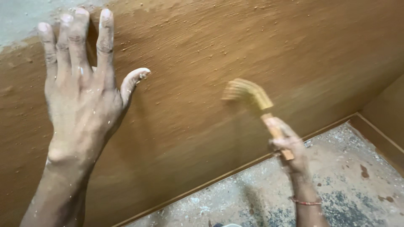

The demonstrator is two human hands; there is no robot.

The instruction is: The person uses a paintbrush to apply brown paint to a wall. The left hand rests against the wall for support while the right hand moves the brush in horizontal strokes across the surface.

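My left hand (80, 96) lies flat against a wall coated in wet brown paint (235, 50), fingers spread and pointing up, holding nothing. Its skin is flecked with pale paint. My right hand (286, 145) is lower and to the right, closed around the wooden handle of a paintbrush (248, 94). The bristles are loaded with brown paint, bent sideways and pressed on the wall; the brush head is blurred. A thin red band circles my right wrist.
An unpainted grey-white patch of wall (21, 17) remains at the top left. A brown skirting strip (235, 170) runs along the wall's foot. The floor (345, 185) is grey concrete with paint spatter. A second brown wall (387, 109) meets it at right.
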